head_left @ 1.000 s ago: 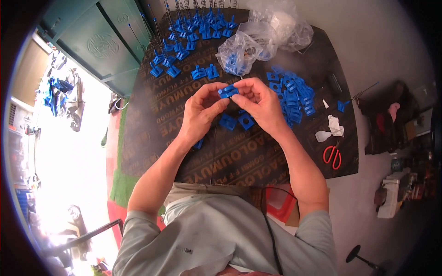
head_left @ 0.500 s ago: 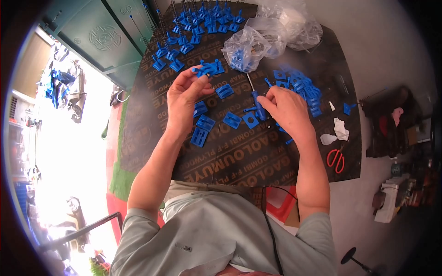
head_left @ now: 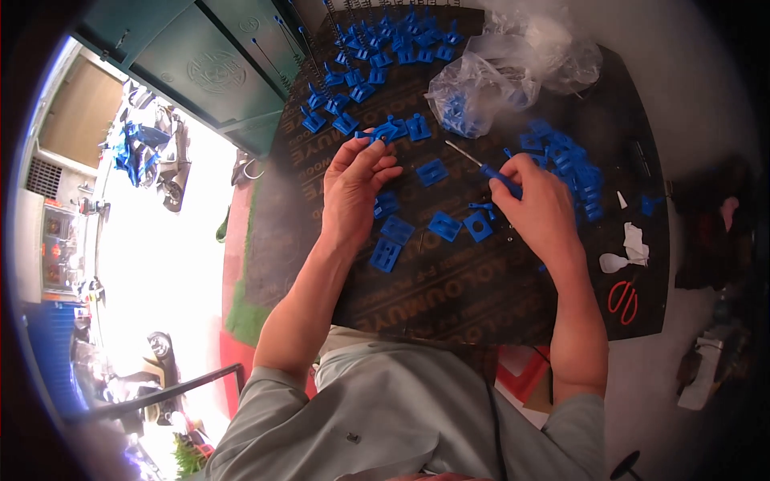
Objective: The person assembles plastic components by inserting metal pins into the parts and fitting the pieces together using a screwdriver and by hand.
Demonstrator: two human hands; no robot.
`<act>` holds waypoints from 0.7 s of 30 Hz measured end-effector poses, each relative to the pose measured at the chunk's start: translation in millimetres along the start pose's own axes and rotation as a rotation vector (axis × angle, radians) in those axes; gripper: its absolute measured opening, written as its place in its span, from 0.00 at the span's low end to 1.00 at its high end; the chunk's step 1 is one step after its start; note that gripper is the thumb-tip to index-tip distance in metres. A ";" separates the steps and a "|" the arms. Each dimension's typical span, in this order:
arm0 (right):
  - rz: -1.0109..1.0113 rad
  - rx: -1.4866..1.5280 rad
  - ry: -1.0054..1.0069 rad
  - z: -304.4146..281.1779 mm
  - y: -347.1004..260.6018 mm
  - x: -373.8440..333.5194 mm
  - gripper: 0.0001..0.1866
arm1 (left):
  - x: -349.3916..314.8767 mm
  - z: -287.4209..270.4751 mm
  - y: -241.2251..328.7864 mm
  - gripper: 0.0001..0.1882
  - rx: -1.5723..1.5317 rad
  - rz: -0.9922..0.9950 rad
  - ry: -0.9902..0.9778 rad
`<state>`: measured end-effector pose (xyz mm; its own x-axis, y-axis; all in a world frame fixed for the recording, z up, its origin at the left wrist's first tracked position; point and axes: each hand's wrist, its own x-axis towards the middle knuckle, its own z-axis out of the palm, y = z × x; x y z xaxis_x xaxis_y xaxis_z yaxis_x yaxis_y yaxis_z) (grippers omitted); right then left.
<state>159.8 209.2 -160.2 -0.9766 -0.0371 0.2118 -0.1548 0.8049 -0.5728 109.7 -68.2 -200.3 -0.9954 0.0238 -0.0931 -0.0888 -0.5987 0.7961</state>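
Note:
My left hand (head_left: 353,178) pinches a small blue plastic part (head_left: 377,136) between thumb and fingers, above the far left of the dark printed board. In my right hand (head_left: 536,196) is a screwdriver (head_left: 467,155) with a blue handle, its metal shaft pointing up and left toward the left hand. Between the hands lies a blue rectangular plate (head_left: 432,171). Nearer me are a square blue piece with a round hole (head_left: 478,227), another slotted plate (head_left: 444,226) and several similar plates (head_left: 386,255). A short blue arm piece (head_left: 484,208) rests beside the right hand.
Blue pieces with springs (head_left: 377,48) crowd the far left of the tabletop (head_left: 449,309). Clear plastic bags (head_left: 505,76) lie at the back, one holding blue parts. A loose blue pile (head_left: 565,164) sits right of my right hand, with red-handled scissors (head_left: 623,302) nearer.
My right hand has lifted the screwdriver off the board and tilted its shaft toward the left hand. The left hand keeps its blue part. The whole view has shifted.

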 end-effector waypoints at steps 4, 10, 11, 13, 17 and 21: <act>-0.077 0.178 0.066 3.7 -18.0 -2.2 0.10 | -2.6 1.0 1.3 0.09 0.018 -0.012 0.006; -0.449 0.221 0.201 12.4 -24.9 -4.9 0.14 | -5.1 6.6 1.3 0.13 0.030 -0.005 0.017; -0.448 0.226 0.198 13.4 -25.2 -4.2 0.14 | -6.1 6.9 1.7 0.14 0.029 0.011 0.010; -0.567 0.190 0.265 13.8 -26.2 -2.7 0.15 | -7.8 8.5 2.2 0.14 0.029 0.025 0.005; -0.560 0.176 0.272 18.8 -25.6 -4.3 0.16 | -11.6 14.5 2.6 0.17 0.156 0.090 0.022; -0.576 0.158 0.296 22.1 -23.6 -4.1 0.17 | -14.5 17.8 3.1 0.17 0.295 0.125 0.049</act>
<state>164.1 177.3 -165.0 -0.6527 -0.2527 0.7142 -0.6815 0.6076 -0.4079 123.2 -56.2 -185.7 -0.9969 -0.0783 -0.0072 0.0197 -0.3364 0.9415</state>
